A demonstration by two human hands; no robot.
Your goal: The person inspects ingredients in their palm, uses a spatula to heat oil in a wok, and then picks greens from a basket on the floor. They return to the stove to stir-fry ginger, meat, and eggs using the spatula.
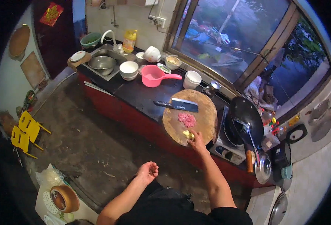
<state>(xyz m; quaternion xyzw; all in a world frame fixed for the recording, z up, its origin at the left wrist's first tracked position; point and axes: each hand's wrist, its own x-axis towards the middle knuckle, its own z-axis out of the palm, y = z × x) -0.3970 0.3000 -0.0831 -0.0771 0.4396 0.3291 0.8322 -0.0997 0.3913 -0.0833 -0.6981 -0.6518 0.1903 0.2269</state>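
On the round wooden chopping board [207, 118] lies a Chinese cleaver [185, 105] with a dark handle, its blade flat. Just below it sits a small heap of minced raw meat [187, 120]. Near the board's lower edge is a small pile of pale yellow pieces [188, 134], perhaps ginger or garlic. My right hand [196, 140] touches that pile, fingers spread around its right side; whether they grip any piece cannot be told. My left hand [148, 172] hangs over the floor in front of my body, palm up with fingers curled loosely, and nothing shows in it.
Right of the board, a black wok [245, 121] with a metal spatula [251, 140] stands on a gas stove [228, 153]. Behind and left are a white tub [192, 80], a pink ladle [152, 77], stacked bowls [129, 71] and a sink with a steel basin [102, 64].
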